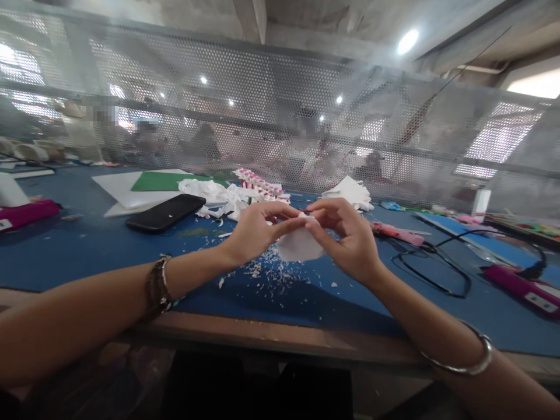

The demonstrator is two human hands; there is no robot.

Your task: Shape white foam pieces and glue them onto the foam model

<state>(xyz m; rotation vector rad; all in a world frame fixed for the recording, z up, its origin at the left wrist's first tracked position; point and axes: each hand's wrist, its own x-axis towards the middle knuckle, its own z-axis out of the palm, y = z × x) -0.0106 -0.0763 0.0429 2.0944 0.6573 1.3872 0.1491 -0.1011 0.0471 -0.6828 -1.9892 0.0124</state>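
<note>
- A thin white piece (301, 245) hangs between the two hands, above the counter (266, 303), its upper edge pinched.
- Left hand (251, 233): thumb and fingers nearly closed, their tips gripping the piece's top edge.
- Right hand (354, 242): thumb and fingers bent round, tips closed on the same edge, close to the left fingertips.
- Below, small white shavings (273, 274) litter the counter.
- Beyond the left hand lie crumpled white scraps (214, 193) and a black phone (166, 213).
- A pink-handled tool (405, 235) lies right of the right hand.
</note>
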